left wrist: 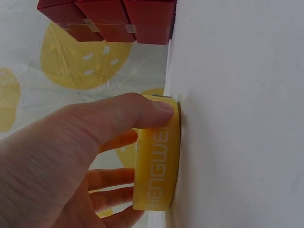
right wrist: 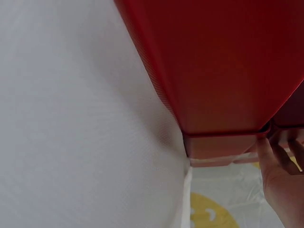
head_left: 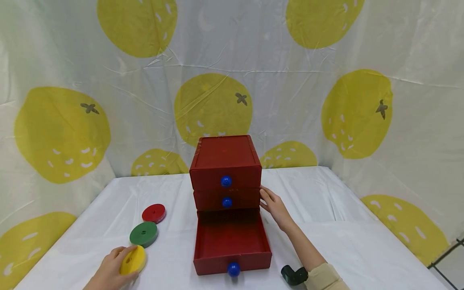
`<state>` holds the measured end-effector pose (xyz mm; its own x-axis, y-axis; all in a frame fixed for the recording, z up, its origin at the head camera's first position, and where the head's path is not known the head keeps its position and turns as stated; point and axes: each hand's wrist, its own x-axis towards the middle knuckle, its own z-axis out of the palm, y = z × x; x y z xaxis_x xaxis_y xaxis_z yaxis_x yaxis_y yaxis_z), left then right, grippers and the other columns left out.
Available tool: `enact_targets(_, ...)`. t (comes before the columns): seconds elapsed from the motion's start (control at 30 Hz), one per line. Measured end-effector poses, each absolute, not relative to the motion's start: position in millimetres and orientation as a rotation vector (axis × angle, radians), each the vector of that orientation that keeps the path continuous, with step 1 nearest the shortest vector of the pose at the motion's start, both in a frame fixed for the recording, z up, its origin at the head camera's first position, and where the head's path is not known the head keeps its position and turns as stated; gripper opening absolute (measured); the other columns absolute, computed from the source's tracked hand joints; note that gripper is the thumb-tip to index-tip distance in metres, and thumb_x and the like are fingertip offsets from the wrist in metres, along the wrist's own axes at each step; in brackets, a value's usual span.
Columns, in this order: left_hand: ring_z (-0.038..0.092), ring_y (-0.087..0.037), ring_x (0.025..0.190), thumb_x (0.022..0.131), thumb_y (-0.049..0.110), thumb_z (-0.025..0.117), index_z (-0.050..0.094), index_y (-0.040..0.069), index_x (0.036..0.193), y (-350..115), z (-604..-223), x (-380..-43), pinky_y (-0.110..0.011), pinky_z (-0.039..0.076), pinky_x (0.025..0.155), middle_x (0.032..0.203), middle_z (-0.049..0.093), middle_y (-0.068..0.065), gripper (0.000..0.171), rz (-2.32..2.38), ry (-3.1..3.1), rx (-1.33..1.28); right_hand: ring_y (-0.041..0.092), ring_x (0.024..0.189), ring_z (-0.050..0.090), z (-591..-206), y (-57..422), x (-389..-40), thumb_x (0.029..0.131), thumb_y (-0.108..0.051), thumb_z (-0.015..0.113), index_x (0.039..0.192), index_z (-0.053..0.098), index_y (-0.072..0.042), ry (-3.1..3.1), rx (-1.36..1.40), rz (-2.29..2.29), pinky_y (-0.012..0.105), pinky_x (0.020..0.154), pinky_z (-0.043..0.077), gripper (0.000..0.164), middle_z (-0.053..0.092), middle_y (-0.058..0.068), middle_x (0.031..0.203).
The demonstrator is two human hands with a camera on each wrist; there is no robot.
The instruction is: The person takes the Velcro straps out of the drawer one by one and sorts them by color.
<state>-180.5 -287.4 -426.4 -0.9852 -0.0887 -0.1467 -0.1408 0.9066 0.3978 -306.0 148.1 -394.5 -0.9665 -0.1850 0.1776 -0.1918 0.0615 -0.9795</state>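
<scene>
My left hand (head_left: pixel 110 270) grips a yellow disc (head_left: pixel 135 261) at the table's front left, thumb on one side of its rim and fingers round the other. White lettering shows on the rim in the left wrist view, and the disc stays close to the white cloth. My right hand (head_left: pixel 276 207) rests its fingertips against the right side of a red drawer cabinet (head_left: pixel 224 152), at the height of the middle drawer. Its fingers are extended and hold nothing. The bottom drawer (head_left: pixel 232 241) is pulled out, with nothing inside; the upper two drawers are closed.
Behind the yellow disc lie a green disc (head_left: pixel 143 233) and a red disc (head_left: pixel 154 213). A black elbow-shaped piece (head_left: pixel 293 276) lies beside the right sleeve (head_left: pixel 324 277). Lemon-printed cloth (head_left: pixel 272 96) hangs behind the white-covered table (head_left: pixel 174 257). Blue knobs stick out from the drawers.
</scene>
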Motion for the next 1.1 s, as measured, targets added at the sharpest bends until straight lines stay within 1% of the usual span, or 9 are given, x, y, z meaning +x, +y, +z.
enact_targets(0.23, 0.048, -0.029, 0.095, 0.063, 0.045, 0.076, 0.044, 0.0, 0.129, -286, -425, -180, -0.054, 0.048, 0.083, 0.12, 0.044, -0.027, 0.086, 0.635, 2.949, -0.169, 0.03, 0.131, 0.037, -394, 148, -306, 0.096, -0.037, 0.039, 0.14, 0.031, -0.003, -2.289, 0.405, 2.115, 0.039, 0.101, 0.039, 0.056, 0.034, 0.017, 0.144)
enact_targets(0.47, 0.048, -0.029, 0.095, 0.064, 0.049, 0.075, 0.043, 0.0, 0.13, -287, -427, -181, -0.055, 0.048, 0.084, 0.123, 0.043, -0.028, 0.087, 0.641, 2.927, -0.168, 0.03, 0.132, 0.035, -394, 149, -306, 0.096, -0.037, 0.04, 0.14, 0.03, -0.003, -2.303, 0.416, 2.104, 0.039, 0.101, 0.039, 0.056, 0.032, 0.017, 0.145)
enact_targets(0.57, 0.047, -0.038, 0.099, 0.067, 0.052, 0.071, 0.043, 0.001, 0.13, -288, -427, -180, -0.058, 0.046, 0.083, 0.126, 0.039, -0.032, 0.085, 0.614, 2.937, -0.138, 0.03, 0.132, 0.034, -394, 149, -306, 0.096, -0.037, 0.04, 0.14, 0.03, -0.003, -2.304, 0.419, 2.107, 0.039, 0.101, 0.039, 0.057, 0.031, 0.017, 0.145)
enact_targets(0.63, 0.043, -0.045, 0.105, 0.072, 0.051, 0.067, 0.044, 0.003, 0.13, -288, -427, -179, -0.061, 0.044, 0.084, 0.129, 0.035, -0.034, 0.079, 0.592, 2.964, -0.095, 0.03, 0.133, 0.034, -394, 149, -306, 0.096, -0.038, 0.04, 0.14, 0.03, -0.003, -2.303, 0.418, 2.109, 0.039, 0.101, 0.039, 0.057, 0.031, 0.017, 0.146)
enact_targets(0.7, 0.037, -0.05, 0.111, 0.076, 0.05, 0.064, 0.043, 0.004, 0.13, -289, -427, -176, -0.064, 0.041, 0.085, 0.132, 0.031, -0.035, 0.074, 0.565, 3.004, -0.046, 0.03, 0.133, 0.034, -394, 149, -306, 0.096, -0.038, 0.04, 0.14, 0.03, -0.003, -2.304, 0.418, 2.108, 0.039, 0.101, 0.039, 0.058, 0.031, 0.017, 0.145)
enact_targets(0.83, 0.03, -0.05, 0.116, 0.081, 0.049, 0.058, 0.042, 0.006, 0.132, -288, -426, -171, -0.066, 0.039, 0.085, 0.136, 0.026, -0.033, 0.069, 0.527, 3.059, -0.002, 0.03, 0.132, 0.035, -395, 149, -306, 0.096, -0.038, 0.039, 0.14, 0.03, -0.003, -2.305, 0.417, 2.103, 0.039, 0.101, 0.039, 0.057, 0.032, 0.017, 0.145)
enact_targets(1.0, 0.029, -0.051, 0.117, 0.084, 0.055, 0.05, 0.039, 0.006, 0.135, -284, -423, -170, -0.066, 0.037, 0.087, 0.137, 0.024, -0.032, 0.072, 0.5, 3.056, -0.022, 0.03, 0.132, 0.035, -394, 149, -306, 0.096, -0.038, 0.039, 0.14, 0.03, -0.003, -2.303, 0.406, 2.101, 0.039, 0.101, 0.039, 0.057, 0.032, 0.017, 0.145)
enact_targets(1.1, 0.03, -0.05, 0.117, 0.085, 0.057, 0.048, 0.038, 0.006, 0.136, -282, -421, -169, -0.067, 0.035, 0.089, 0.137, 0.027, -0.032, 0.073, 0.491, 3.055, -0.031, 0.03, 0.133, 0.034, -394, 148, -306, 0.096, -0.038, 0.04, 0.14, 0.03, -0.003, -2.299, 0.401, 2.102, 0.039, 0.1, 0.039, 0.058, 0.031, 0.017, 0.145)
